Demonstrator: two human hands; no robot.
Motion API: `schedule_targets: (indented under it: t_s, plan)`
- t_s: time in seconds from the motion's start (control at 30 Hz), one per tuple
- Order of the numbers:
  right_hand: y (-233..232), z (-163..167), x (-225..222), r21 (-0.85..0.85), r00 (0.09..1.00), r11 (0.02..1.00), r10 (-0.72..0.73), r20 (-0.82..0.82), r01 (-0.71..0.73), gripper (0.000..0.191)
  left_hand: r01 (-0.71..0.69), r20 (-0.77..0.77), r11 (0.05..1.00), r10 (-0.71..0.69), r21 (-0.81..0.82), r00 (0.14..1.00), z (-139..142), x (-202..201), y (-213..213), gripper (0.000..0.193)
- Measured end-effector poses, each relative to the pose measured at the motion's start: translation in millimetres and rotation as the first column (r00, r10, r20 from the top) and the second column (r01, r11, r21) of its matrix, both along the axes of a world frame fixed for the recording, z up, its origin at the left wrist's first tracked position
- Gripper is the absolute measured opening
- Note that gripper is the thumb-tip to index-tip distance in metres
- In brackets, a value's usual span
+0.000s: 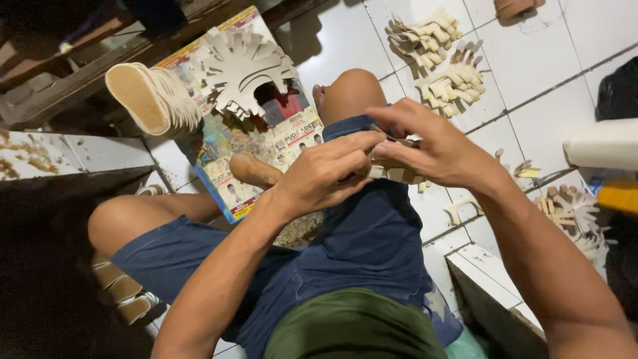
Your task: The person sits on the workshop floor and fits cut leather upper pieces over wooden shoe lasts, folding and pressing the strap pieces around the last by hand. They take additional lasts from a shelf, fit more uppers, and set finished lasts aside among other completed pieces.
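Fingers of both hands [382,156] pinch one pale cutout [397,175] (flat, notched) — above blue shorts [372,233].

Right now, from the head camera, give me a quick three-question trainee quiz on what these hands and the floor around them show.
1. True or false: the left hand and the right hand meet over the person's lap on one small pale cut piece.
2. Where does the fanned stack of pale cut pieces lie?
A. on the printed poster
B. on the blue shorts
C. on the yellow object
3. Fill in: the floor tiles are ____ in colour.

Key: 1 true; 2 A; 3 white.
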State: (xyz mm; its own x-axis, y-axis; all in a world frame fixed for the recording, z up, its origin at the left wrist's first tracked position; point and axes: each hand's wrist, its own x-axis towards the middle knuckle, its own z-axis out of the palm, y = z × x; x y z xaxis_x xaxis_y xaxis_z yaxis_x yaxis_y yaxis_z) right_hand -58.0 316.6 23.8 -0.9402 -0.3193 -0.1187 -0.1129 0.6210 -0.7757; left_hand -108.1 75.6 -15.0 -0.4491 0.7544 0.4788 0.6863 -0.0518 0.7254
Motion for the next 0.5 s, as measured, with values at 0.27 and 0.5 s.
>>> schedule_targets:
  t_s: [0.27, 0.5]
  plan:
    - [6, 4, 16, -0.036, 0.96, 0.988, -0.154, -0.236, 0.149, 0.041, -0.131, 0.003, 0.985, 0.132, 0.115, 0.991, 5, 18, -1, 0.043]
    - [-83, -31, 53, -0.796, 0.789, 0.435, -0.609, 0.084, 0.421, 0.059, -0.559, 0.006, 0.746, 0.598, 0.361, 0.802, 21, 58, 13, 0.067]
